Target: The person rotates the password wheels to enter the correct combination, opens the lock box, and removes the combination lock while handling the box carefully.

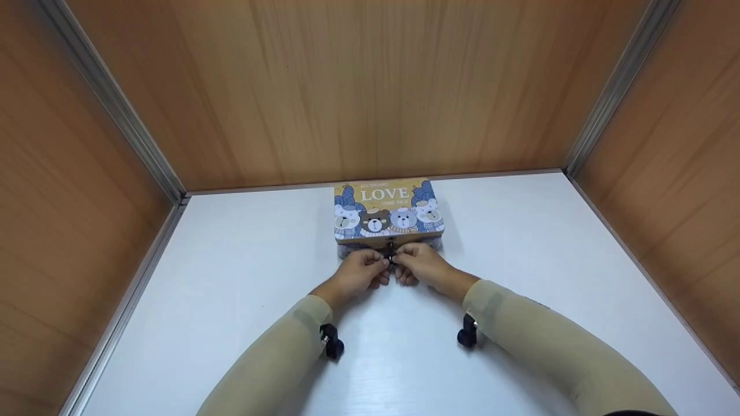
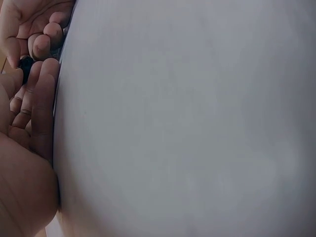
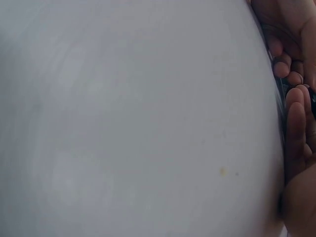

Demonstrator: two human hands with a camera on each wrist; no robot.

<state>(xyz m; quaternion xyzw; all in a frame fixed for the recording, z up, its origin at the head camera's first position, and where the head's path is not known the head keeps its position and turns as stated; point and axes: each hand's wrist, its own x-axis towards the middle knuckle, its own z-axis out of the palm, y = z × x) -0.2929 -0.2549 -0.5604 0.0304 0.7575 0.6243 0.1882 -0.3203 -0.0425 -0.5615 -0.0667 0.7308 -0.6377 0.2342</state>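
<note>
A lidded box (image 1: 388, 209) printed with cartoon bears and the word LOVE stands on the white table, its lid down. At its front clasp is a small black padlock (image 1: 391, 254), mostly covered by fingers. From the left, my left hand (image 1: 359, 270) pinches the padlock between thumb and fingers. My right hand (image 1: 425, 266) pinches it from the other side, the two hands' fingertips almost meeting. In the left wrist view the black padlock (image 2: 25, 68) shows between the fingertips; the right wrist view catches only a dark edge of it.
The white table (image 1: 254, 248) is bounded by a wooden back panel (image 1: 370, 86) and wooden side panels with metal corner strips. The box stands close to the back panel. A small black camera (image 1: 331, 342) hangs at the left wrist, another (image 1: 467, 332) at the right.
</note>
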